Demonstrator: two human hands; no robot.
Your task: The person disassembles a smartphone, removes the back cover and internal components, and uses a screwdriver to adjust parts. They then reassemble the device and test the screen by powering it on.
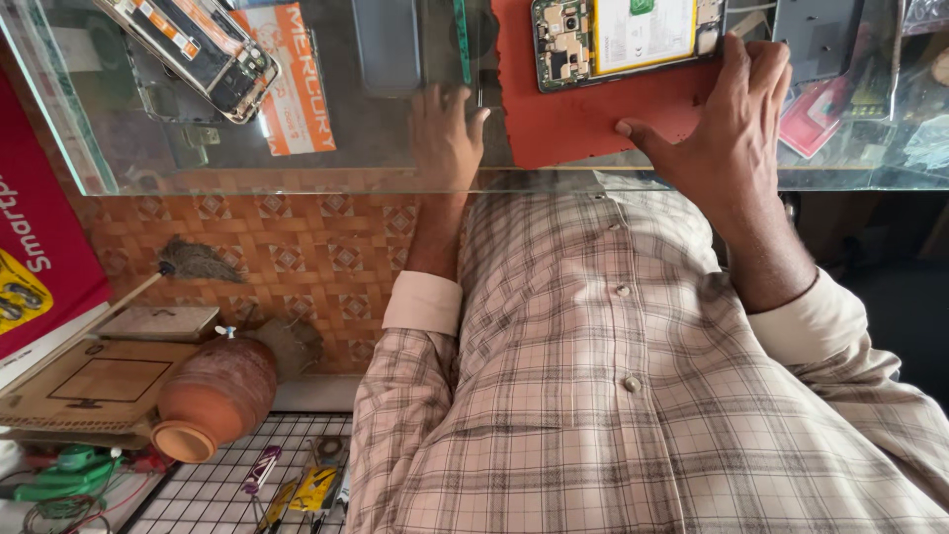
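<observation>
My right hand [727, 119] lies flat and spread, palm down, on the red work mat [573, 119] that sits on the glass counter [297, 173]. Its fingertips press against the lower right corner of the opened smartphone [623, 38], which lies on the mat with its back cover off, the pale battery and the green circuit board showing. The hand grips nothing; it only rests there, thumb stretched out across the mat toward the near edge.

My left hand [445, 133] also lies open and empty on the glass, just beside the left edge of the mat, fingers pointing away from me toward a grey phone back panel [388, 44]. Farther left on the counter lies a second dismantled phone [203, 49], tilted, next to an orange and white card [292, 84].

Below the counter I see my checked shirt [613, 396] and, on the patterned tile floor [297, 257] to my left, a clay pot [213, 396] on its side, a small brush [193, 262] and a wire rack [227, 475] with tools.
</observation>
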